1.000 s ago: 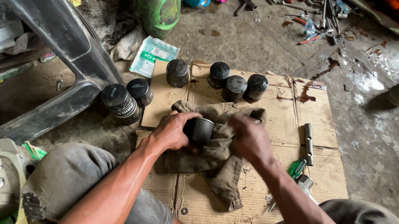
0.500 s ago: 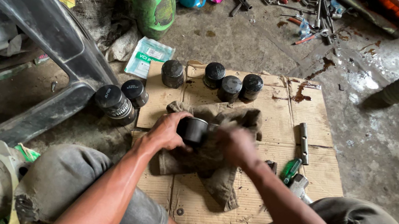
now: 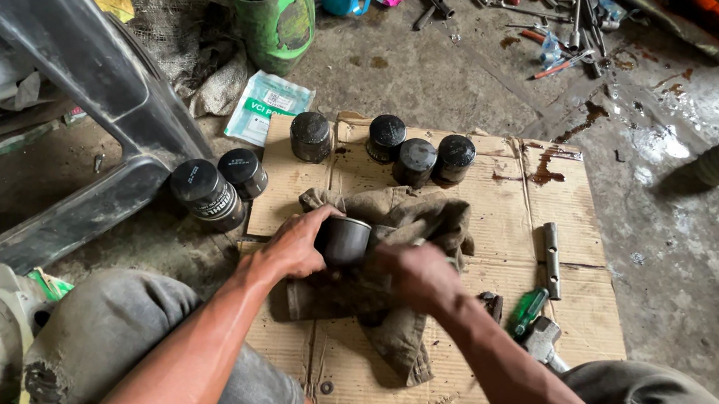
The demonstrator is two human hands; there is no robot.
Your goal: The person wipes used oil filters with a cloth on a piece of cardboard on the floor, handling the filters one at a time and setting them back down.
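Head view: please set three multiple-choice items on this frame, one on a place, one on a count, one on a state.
1. Where does the row of four black cylinders stand?
A. on the far edge of the cardboard sheet
B. on the grey chair
C. inside the green bag

2. How many black cylinders stand off the cardboard, by the chair leg?
A. none
B. two
C. five

3. How is the dark cup-shaped part held?
A. it lies untouched on the concrete
B. one hand holds it in the air
C. both hands are on it, over the rag

Key: 1 A, the four line the far edge of the cardboard sheet. 2 B, two cylinders stand left of it. 3 C, left hand and right hand close on the cup-shaped part above the rag.
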